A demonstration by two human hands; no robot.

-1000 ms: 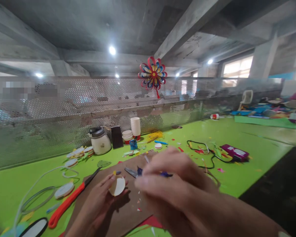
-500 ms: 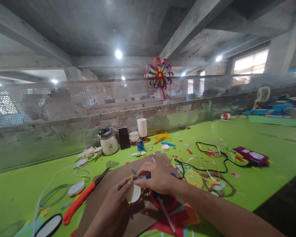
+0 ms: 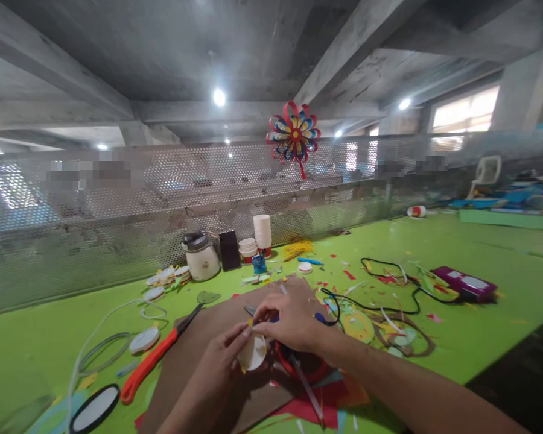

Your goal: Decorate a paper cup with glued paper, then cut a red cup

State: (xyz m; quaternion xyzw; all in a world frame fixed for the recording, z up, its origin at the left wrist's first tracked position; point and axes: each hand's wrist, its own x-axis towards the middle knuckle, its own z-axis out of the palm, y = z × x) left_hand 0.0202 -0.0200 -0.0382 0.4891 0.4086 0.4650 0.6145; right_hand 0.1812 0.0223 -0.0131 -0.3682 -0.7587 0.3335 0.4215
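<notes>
My left hand (image 3: 226, 355) is closed on a small white paper disc (image 3: 253, 354), pinching its left edge. Yellow paper bits show at the disc's rim. My right hand (image 3: 285, 322) bends over the disc's top edge, thumb and fingertips pressed together at the yellow piece there. Beneath and beyond the right hand, a grey pointed metal tip (image 3: 250, 310) juts out; whether the hand holds it is hidden. Under the right wrist lie a red ring-shaped thing (image 3: 319, 369) and a translucent stick (image 3: 308, 392). Both hands are above a brown board (image 3: 226, 313).
An orange-handled knife (image 3: 151, 364) lies left on the green table (image 3: 434, 241). A white kettle (image 3: 203, 260), paper cups (image 3: 262, 232) and a dark phone (image 3: 229, 251) stand at the back. Paper scraps, a black cord (image 3: 389, 312) and a purple box (image 3: 465, 284) lie right. A paper flower (image 3: 295, 134) hangs above.
The disc has turned slightly, showing more of its white face. My right fingers have moved closer around its top edge. The whole view has shifted slightly.
</notes>
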